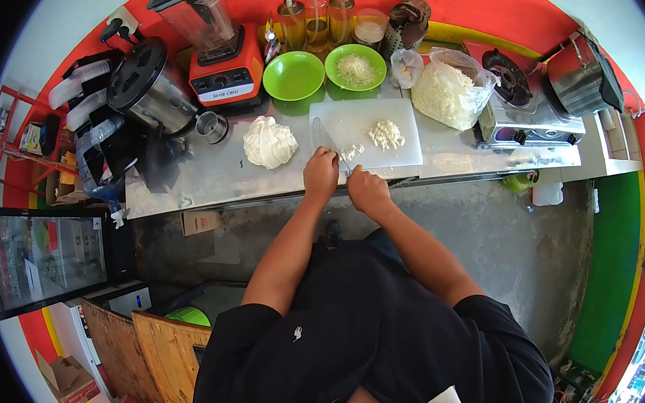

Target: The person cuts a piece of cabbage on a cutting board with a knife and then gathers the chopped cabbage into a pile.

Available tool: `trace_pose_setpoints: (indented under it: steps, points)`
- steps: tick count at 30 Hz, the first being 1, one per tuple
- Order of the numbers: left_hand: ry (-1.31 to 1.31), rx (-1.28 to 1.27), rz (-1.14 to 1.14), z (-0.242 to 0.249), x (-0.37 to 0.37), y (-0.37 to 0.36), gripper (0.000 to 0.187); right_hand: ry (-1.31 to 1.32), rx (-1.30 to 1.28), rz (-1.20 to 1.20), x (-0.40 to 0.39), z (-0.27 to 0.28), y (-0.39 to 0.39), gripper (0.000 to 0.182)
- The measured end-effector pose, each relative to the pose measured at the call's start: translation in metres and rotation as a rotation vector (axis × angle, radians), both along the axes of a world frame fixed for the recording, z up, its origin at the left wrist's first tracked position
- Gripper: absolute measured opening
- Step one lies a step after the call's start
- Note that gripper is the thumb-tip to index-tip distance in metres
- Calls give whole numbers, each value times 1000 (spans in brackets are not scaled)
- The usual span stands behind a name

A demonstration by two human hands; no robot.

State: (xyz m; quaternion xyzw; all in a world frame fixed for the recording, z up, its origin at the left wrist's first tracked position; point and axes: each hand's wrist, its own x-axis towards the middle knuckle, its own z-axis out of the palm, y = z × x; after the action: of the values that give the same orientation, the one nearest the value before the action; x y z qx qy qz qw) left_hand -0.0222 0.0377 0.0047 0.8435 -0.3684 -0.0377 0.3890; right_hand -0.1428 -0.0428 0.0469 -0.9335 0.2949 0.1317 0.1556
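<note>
A white cutting board (330, 110) lies on the metal counter, with a pile of chopped pale food (386, 134) on its right half and small bits near its front edge. My right hand (369, 192) is closed at the handle end of a knife (330, 139), whose blade slants up and left over the board. Beside it, my left hand (321, 173) is curled closed next to the blade at the board's front edge; what its fingers hold is hidden. Left of the board sits a white, folded, swirled mound (270, 142).
Behind the board stand two green bowls (293, 76), the right one holding shredded pale food, and a plastic bag (455, 90) of pale shreds. A blender (222, 74), steel canister (152, 83) and metal cup (212, 126) are left; a gas stove (529, 124) and pot (579, 74) are right.
</note>
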Motion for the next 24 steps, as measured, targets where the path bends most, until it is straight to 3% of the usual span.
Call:
trace_pose_setpoints:
  steps: [5, 11, 24]
  points:
    - [-37, -60, -12, -1, -7, 5, 11, 14, 63, -101, 1, -1, 12, 26]
    - [-2, -117, -57, 1, -9, 9, 11, -71, -14, 26, 4, -9, -4, 24]
    - [-90, -59, 34, -4, -6, 6, 5, -15, 31, -6, 7, 6, 1, 19]
